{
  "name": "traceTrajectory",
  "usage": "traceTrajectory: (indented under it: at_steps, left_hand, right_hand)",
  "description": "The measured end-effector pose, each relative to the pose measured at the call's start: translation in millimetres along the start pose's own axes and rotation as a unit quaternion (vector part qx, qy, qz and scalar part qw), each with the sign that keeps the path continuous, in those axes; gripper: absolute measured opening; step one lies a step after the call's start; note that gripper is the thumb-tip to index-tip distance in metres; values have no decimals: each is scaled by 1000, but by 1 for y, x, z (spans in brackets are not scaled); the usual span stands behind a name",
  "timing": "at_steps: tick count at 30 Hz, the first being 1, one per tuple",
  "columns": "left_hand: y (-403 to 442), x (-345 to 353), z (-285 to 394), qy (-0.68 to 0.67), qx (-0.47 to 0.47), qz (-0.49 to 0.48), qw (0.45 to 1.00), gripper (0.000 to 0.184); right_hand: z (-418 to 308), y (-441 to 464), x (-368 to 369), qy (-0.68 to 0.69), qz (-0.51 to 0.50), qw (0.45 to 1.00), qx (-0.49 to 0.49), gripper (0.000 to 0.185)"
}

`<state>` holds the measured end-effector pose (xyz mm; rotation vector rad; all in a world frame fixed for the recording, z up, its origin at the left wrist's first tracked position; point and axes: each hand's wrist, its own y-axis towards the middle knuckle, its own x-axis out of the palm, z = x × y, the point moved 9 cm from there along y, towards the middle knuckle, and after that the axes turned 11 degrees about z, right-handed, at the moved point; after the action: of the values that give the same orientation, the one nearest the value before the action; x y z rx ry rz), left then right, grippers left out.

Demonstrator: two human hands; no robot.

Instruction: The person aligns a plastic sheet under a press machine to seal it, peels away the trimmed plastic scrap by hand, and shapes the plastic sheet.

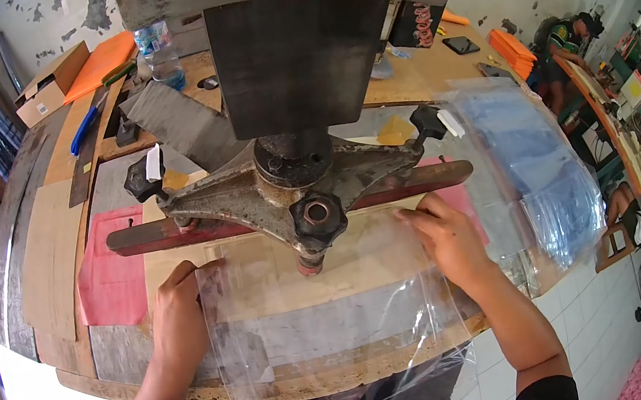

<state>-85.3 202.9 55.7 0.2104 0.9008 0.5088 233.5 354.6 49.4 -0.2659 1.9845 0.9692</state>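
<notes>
Fingers [420,219] of left hand [175,308] and right hand [453,243] pinch clear plastic sheet [334,328] at its far corners; long axis runs fore-and-aft, overhanging worktop [119,345].

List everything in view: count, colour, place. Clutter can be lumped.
Plastic sheet: 1, clear, between the hands
Press: 1, grey-black, centre
Press bar: 1, reddish, beneath press
Pink patches: 2, pink, either side of press
Plastic bags: uncounted, bluish-clear, table right
Orange sheets: uncounted, orange, back left and right
Box: 1, brown, back left
Bottle: 1, clear, behind press
Phone: 1, black, back right
Table: 1, brown-grey, beneath press
People: 2, mixed clothing, right background
Clutter: uncounted, mixed, edges
Left hand: 1, bare, sheet's left edge
Right hand: 1, bare, sheet's right edge
</notes>
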Motion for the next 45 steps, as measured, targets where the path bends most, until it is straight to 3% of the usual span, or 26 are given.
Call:
traceTrajectory:
  at_steps: [12,15,19,22,28,35,37,45]
  left_hand:
    - [-2,0,-2,18,1,14,1000,22]
    - [-2,0,-3,28,-8,1,1000,29]
    - [-4,2,-8,25,-3,-13,1000,40]
    - [-6,3,-11,35,6,-11,999,35]
    - [-4,1,-9,29,1,-1,1000,34]
    - [-5,5,-16,49,7,-4,999,41]
    - [-5,2,-10,36,23,12,999,11]
    - [-4,-2,-6,54,24,14,998,12]
  right_hand:
    - [-9,6,-4,-20,21,999,-13,40]
    - [-14,9,-8,-36,35,999,-12,29]
    - [-13,8,-6,-40,19,999,3,27]
    - [-11,7,-5,-40,23,999,3,37]
    - [-13,8,-6,-46,11,999,21,26]
    - [-19,11,-11,-75,43,995,-47,33]
    - [-17,9,-11,-95,39,993,-50,33]
    - [-13,10,-14,-51,48,996,-50,34]
